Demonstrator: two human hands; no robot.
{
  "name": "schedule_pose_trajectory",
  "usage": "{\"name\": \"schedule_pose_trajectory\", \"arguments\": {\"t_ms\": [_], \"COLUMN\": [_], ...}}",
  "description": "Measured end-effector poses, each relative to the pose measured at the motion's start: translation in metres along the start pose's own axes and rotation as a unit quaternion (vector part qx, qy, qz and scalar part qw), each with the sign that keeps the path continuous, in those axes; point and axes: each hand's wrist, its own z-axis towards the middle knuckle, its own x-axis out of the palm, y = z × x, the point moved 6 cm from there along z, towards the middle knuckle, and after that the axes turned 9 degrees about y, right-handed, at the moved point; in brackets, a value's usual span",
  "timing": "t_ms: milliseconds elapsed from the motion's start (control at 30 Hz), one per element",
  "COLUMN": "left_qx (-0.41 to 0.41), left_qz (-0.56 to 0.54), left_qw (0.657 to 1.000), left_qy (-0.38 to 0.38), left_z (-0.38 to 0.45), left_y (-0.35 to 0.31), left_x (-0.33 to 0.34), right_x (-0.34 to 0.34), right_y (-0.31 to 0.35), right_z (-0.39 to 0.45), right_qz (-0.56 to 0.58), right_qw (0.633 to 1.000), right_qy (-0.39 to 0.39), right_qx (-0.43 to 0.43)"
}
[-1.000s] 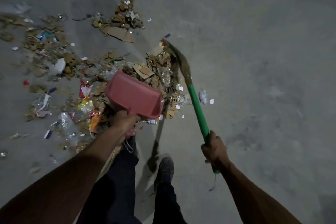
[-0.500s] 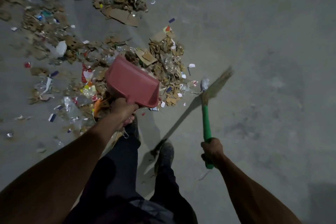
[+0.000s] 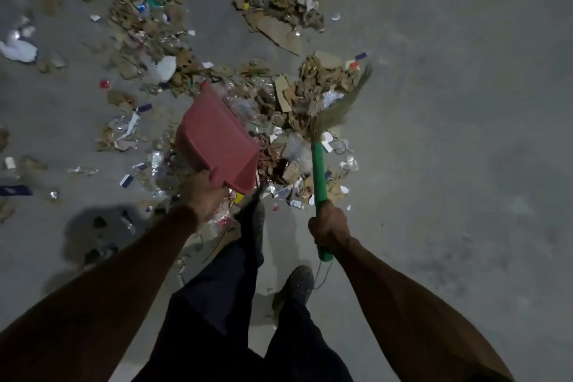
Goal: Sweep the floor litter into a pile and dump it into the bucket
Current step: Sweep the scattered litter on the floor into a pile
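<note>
- While the left hand [image 3: 203,195] clamps the pink dustpan [image 3: 217,141], cardboard litter [image 3: 310,93] lies at its two o'clock.
- Right hand [image 3: 328,226] is wrapped tight on the green-handled broom [image 3: 319,170], bristles in the litter.

1. The dustpan [image 3: 217,141] handle is hidden inside the left hand [image 3: 204,195].
2. The broom bristles [image 3: 344,102] are blurred.
3. Litter [image 3: 288,121] beneath the dustpan is covered.

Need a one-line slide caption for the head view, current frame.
Left hand holds a red dustpan while right hand sweeps a green-handled broom through cardboard litter.
</note>
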Motion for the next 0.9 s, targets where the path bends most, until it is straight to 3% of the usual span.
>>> {"name": "schedule_pose_trajectory", "arguments": {"t_ms": [333,467,667,900], "left_qx": [-0.003,0.005,0.025,0.048], "left_qz": [-0.074,-0.099,-0.081,-0.058], "left_qw": [0.996,0.994,0.995,0.997], "left_qy": [-0.043,-0.041,-0.052,-0.035], "left_z": [0.016,0.012,-0.003,-0.038], "left_y": [0.009,0.005,-0.005,-0.002], "left_x": [-0.055,-0.058,-0.039,-0.002], "right_x": [-0.010,-0.021,-0.006,0.004], "right_y": [0.158,0.178,0.105,-0.043], "right_z": [0.024,0.005,-0.041,-0.102], "right_qz": [-0.154,-0.193,-0.083,0.098], "right_qw": [0.974,0.955,0.965,0.984], "right_qy": [-0.023,-0.051,-0.077,-0.108], "right_qx": [-0.164,-0.221,-0.236,-0.107]}}
